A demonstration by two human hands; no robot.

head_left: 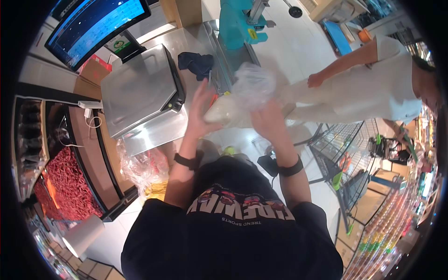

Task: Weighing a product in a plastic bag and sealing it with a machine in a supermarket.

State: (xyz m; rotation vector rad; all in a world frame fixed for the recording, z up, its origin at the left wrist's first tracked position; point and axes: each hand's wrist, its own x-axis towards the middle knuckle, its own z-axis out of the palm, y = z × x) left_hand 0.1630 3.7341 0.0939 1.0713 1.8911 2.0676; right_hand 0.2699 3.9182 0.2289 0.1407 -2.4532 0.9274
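Observation:
In front of me hangs a clear plastic bag (222,111) with something pale in its lower part; what it holds I cannot make out. My right hand (268,120) is closed on the bag, below a bunched, puffed-up mass of clear plastic film. My left hand (199,116) is beside the bag's left side, fingers spread and slightly blurred. Whether its fingertips touch the bag is unclear. Just beyond the left hand, a dark blue cloth (196,64) lies on the metal counter (189,39).
A flat steel weighing scale (137,88) and a lit screen (98,28) stand on the left. Teal equipment (235,23) is ahead. A person in pale clothes (354,93) stands at right, near a wire shopping cart (343,144). Dried red goods (70,186) fill a bin at lower left.

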